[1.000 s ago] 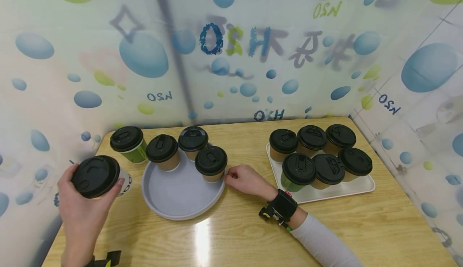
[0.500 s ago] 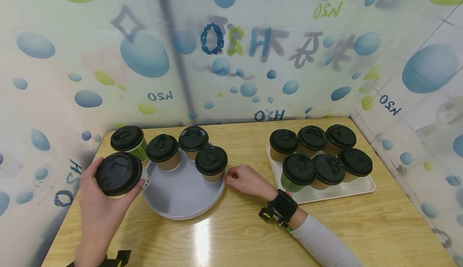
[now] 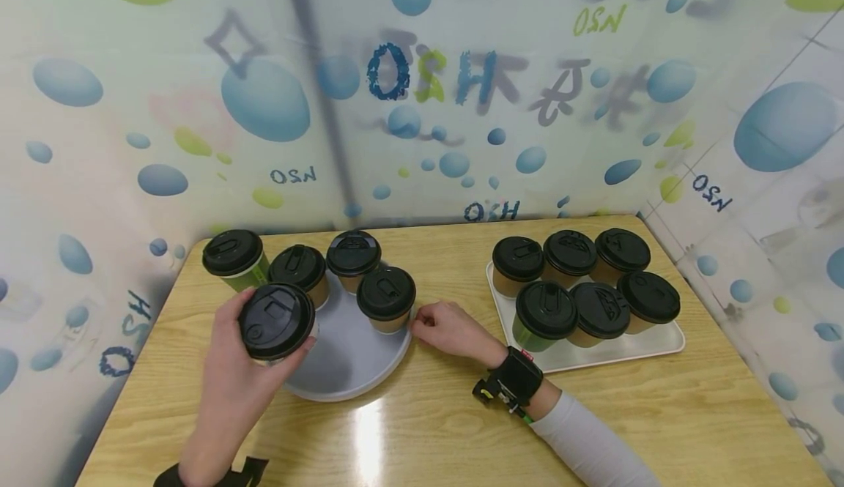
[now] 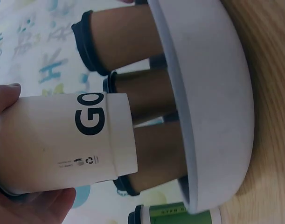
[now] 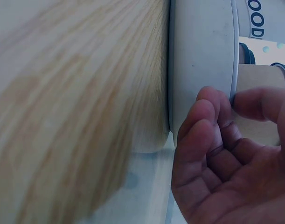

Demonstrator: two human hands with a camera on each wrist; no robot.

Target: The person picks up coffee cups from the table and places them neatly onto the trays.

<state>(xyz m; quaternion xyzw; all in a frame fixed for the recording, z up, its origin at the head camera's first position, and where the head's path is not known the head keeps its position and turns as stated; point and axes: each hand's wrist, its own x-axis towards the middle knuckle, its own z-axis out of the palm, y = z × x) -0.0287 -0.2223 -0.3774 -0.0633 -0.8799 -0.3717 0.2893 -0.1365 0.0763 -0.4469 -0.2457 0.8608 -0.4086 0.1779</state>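
My left hand [image 3: 231,373] grips a white paper coffee cup [image 4: 53,144] with a black lid [image 3: 277,318], above the left part of a round grey tray [image 3: 343,366]. Dark "GO" lettering shows on the cup's side in the left wrist view. Three brown cups with black lids stand on the tray: one back left [image 3: 297,266], one at the back [image 3: 354,254], one at the right [image 3: 387,295]. At the tray's right edge, my right hand [image 3: 455,333] pinches the rim [image 5: 203,51] between thumb and curled fingers.
A green cup [image 3: 234,258] with a black lid stands on the wooden table [image 3: 448,428], behind and left of the round tray. To the right, a white rectangular tray [image 3: 639,344] bears several lidded cups. A patterned curtain [image 3: 422,165] hangs behind the table.
My left hand has carried the white cup rightward, from left of the round tray to above its left part. The right hand stays at the tray's rim.
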